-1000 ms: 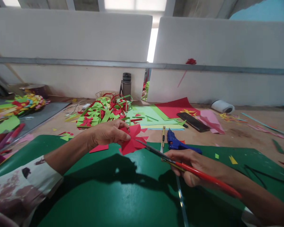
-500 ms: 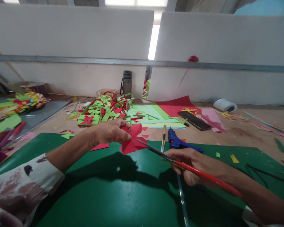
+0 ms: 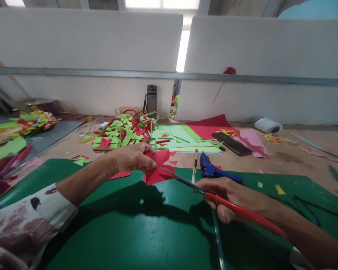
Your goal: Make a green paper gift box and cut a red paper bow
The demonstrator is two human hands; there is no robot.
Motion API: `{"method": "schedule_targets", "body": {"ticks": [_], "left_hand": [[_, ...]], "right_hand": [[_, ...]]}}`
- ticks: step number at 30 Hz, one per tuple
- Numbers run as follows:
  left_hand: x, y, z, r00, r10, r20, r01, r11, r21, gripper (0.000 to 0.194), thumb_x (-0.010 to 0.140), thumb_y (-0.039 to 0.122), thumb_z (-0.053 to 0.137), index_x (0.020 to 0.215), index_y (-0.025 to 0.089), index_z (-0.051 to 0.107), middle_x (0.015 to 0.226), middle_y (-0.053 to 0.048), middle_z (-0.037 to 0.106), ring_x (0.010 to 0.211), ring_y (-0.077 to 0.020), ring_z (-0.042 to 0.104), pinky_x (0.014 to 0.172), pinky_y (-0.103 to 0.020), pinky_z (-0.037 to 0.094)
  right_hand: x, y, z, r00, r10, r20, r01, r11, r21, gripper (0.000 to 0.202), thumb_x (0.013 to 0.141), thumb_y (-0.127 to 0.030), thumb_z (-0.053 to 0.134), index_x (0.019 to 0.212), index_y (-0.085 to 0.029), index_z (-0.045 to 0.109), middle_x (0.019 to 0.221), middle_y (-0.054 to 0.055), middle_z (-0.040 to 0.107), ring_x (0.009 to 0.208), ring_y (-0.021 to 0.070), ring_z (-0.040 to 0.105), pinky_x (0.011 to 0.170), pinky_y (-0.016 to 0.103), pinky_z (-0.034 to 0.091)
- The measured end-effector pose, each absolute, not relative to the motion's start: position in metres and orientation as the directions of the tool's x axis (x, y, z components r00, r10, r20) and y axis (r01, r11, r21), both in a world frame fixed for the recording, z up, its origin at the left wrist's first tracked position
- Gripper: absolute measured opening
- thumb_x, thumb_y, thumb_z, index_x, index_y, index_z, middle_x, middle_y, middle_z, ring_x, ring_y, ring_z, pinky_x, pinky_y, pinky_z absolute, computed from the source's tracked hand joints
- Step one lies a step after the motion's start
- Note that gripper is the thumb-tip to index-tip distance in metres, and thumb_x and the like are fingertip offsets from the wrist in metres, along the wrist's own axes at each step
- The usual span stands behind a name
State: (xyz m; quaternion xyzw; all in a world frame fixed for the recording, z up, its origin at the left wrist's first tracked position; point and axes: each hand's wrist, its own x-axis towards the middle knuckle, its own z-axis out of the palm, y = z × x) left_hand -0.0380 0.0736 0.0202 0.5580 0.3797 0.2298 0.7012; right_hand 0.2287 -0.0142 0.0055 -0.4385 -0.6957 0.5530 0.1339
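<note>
A red paper flower cutout (image 3: 162, 174) with notched petals is pinched between the thumb and fingers of my left hand (image 3: 135, 156), above the green mat (image 3: 146, 240). My right hand (image 3: 225, 191) is closed around a pair of scissors (image 3: 242, 212) with a long red handle, seen nearly edge-on. The slim metal blades point left, and their tip overlaps the middle of the flower. Whether the tip cuts or only touches the paper I cannot tell. Small red paper scraps (image 3: 173, 162) lie just behind the flower.
Beyond my right hand are a blue glue gun (image 3: 211, 168) and a yellow utility knife (image 3: 195, 161). A clear glue stick (image 3: 218, 240) lies below that hand. Behind are green and red paper cutouts (image 3: 121, 133), coloured sheets (image 3: 211, 127), a phone (image 3: 231, 144) and a bottle (image 3: 151, 101).
The scissors' tip has shifted very slightly left and down against the red flower. Both hands keep their grips, and the view has tilted a little.
</note>
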Motion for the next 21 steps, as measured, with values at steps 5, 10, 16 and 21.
{"method": "schedule_targets", "body": {"ticks": [5, 10, 16, 21], "left_hand": [[-0.04, 0.079, 0.017, 0.648, 0.708, -0.28, 0.114, 0.274, 0.955, 0.026, 0.05, 0.011, 0.077, 0.066, 0.013, 0.056, 0.053, 0.001, 0.061, 0.048, -0.011, 0.057, 0.05, -0.023, 0.047], [-0.04, 0.082, 0.015, 0.679, 0.683, -0.27, 0.113, 0.265, 0.957, 0.023, 0.051, 0.012, 0.076, 0.063, 0.012, 0.056, 0.053, 0.001, 0.06, 0.049, -0.0108, 0.058, 0.05, -0.023, 0.049], [-0.04, 0.081, 0.014, 0.669, 0.702, -0.245, 0.075, 0.264, 0.962, 0.023, 0.051, 0.009, 0.075, 0.063, 0.011, 0.056, 0.053, 0.001, 0.059, 0.049, -0.01, 0.058, 0.048, -0.02, 0.047], [-0.04, 0.081, 0.014, 0.663, 0.7, -0.264, 0.079, 0.285, 0.955, 0.024, 0.05, 0.007, 0.074, 0.066, 0.011, 0.057, 0.052, 0.002, 0.06, 0.047, -0.0087, 0.056, 0.046, -0.019, 0.046]], "right_hand": [[0.231, -0.011, -0.002, -0.591, 0.753, -0.289, 0.443, 0.003, -0.896, 0.031, 0.068, -0.02, 0.062, 0.099, -0.018, 0.057, 0.067, -0.005, 0.046, 0.057, 0.0093, 0.039, 0.05, 0.021, 0.029], [0.234, -0.01, -0.004, -0.603, 0.749, -0.275, 0.437, 0.022, -0.899, 0.028, 0.07, -0.022, 0.063, 0.097, -0.018, 0.058, 0.066, -0.005, 0.049, 0.056, 0.0093, 0.04, 0.05, 0.02, 0.03], [0.235, -0.008, -0.008, -0.567, 0.764, -0.307, 0.483, 0.007, -0.876, 0.026, 0.068, -0.019, 0.062, 0.093, -0.019, 0.059, 0.065, -0.005, 0.048, 0.057, 0.0096, 0.038, 0.052, 0.021, 0.032], [0.234, -0.009, -0.006, -0.534, 0.781, -0.325, 0.529, 0.008, -0.849, 0.029, 0.066, -0.026, 0.064, 0.094, -0.02, 0.062, 0.065, -0.004, 0.052, 0.059, 0.0122, 0.046, 0.054, 0.022, 0.036]]}}
